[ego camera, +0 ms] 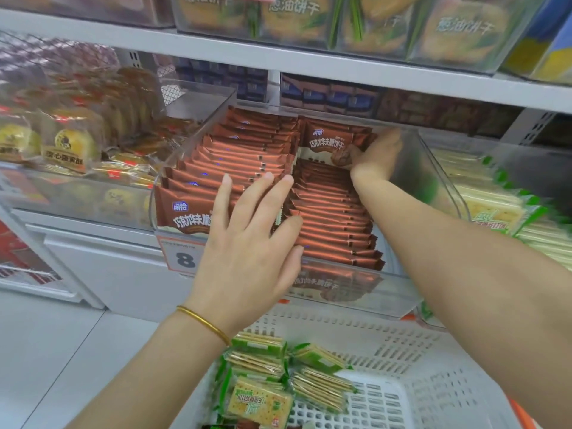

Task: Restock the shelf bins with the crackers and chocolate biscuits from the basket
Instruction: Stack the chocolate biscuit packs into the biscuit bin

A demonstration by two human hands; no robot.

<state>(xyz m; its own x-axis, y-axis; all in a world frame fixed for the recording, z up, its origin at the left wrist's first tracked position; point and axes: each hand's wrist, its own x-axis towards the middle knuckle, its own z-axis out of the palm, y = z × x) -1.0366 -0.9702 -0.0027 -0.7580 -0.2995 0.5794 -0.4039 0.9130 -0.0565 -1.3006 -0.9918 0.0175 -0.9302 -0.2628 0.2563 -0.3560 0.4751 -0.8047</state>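
Biscuits in brown wrappers fill the clear shelf bin [399, 289] in two rows, a left row [223, 168] and a right row [334, 218], each pack standing on edge with its long axis running across the bin; the pack that matters, the held chocolate biscuit pack [331, 144], is at the far end of the right row, printed face toward the camera and leaning back, its long axis also left to right; the right hand [376, 154] reaches over the right row and its fingers curl round the pack's right end, though motion blur hides the exact pinch; the pack therefore lies to the left of those fingers, just behind the last standing pack; the left hand [247, 239] is nearer the front, its fingers straight and spread, grasping nothing, fingertips resting on pack tops where the two rows meet; I judge that it steadies the rows while the right hand seats the pack; the coming move seems to turn on bringing the pack down and forward against the row with its long axis parallel to the others, and the right hand is plainly the nearer one; below the bin the white basket [402, 351] holds green-wrapped crackers [263, 360], well apart from both hands; shelved crackers [495, 209] lie just right of the chocolate bin
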